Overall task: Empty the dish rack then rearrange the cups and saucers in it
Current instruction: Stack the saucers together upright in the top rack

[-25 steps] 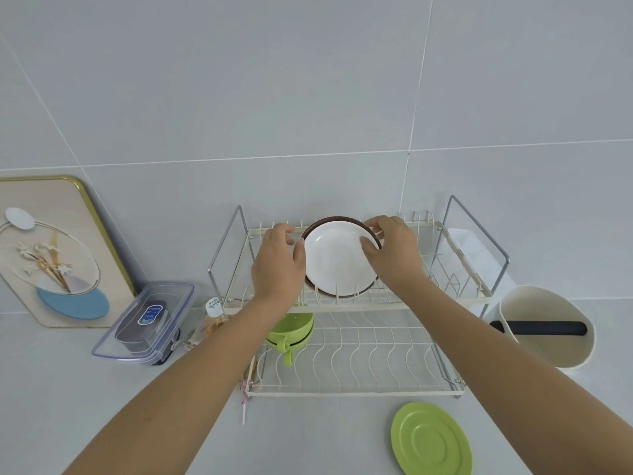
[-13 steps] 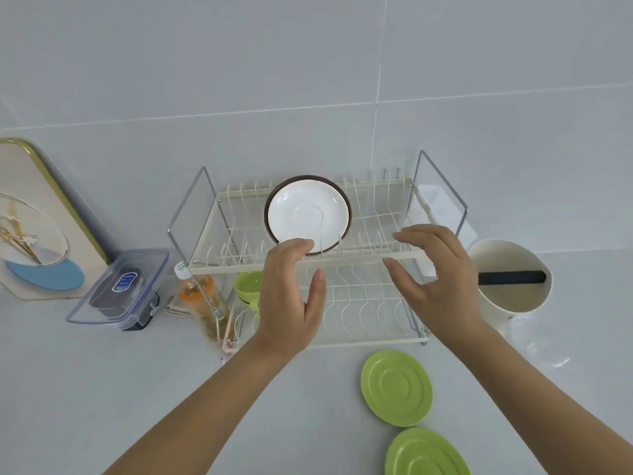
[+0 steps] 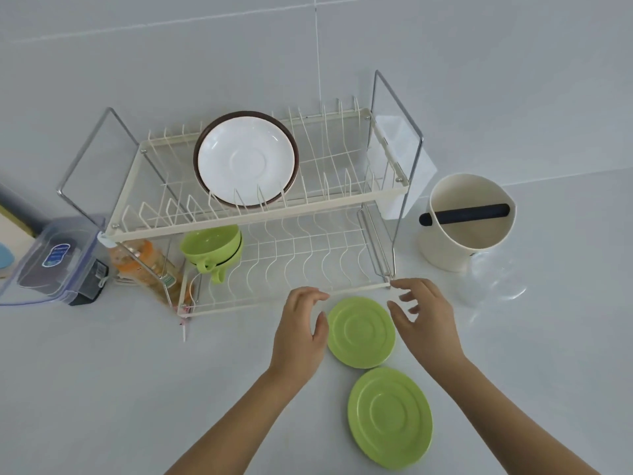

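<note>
The two-tier cream wire dish rack (image 3: 260, 221) stands against the tiled wall. A white saucer (image 3: 246, 162) leans upright in its upper tier, with a brown saucer (image 3: 202, 145) right behind it. Green cups (image 3: 210, 248) lie stacked at the left of the lower tier. Two green saucers lie flat on the counter: one (image 3: 361, 332) just in front of the rack, one (image 3: 389, 417) nearer to me. My left hand (image 3: 301, 332) and my right hand (image 3: 423, 320) hover on either side of the farther green saucer, fingers relaxed, holding nothing.
A cream bucket with a black bar (image 3: 467, 222) stands right of the rack, a clear plastic item (image 3: 493, 286) in front of it. An orange bottle (image 3: 147, 265) and a clear lidded box (image 3: 54, 258) sit to the left. A white cutlery holder (image 3: 394, 166) hangs on the rack's right end.
Both hands let go of the white saucer in the upper tier and came down and toward me to the green saucer on the counter. The camera tilted downward.
</note>
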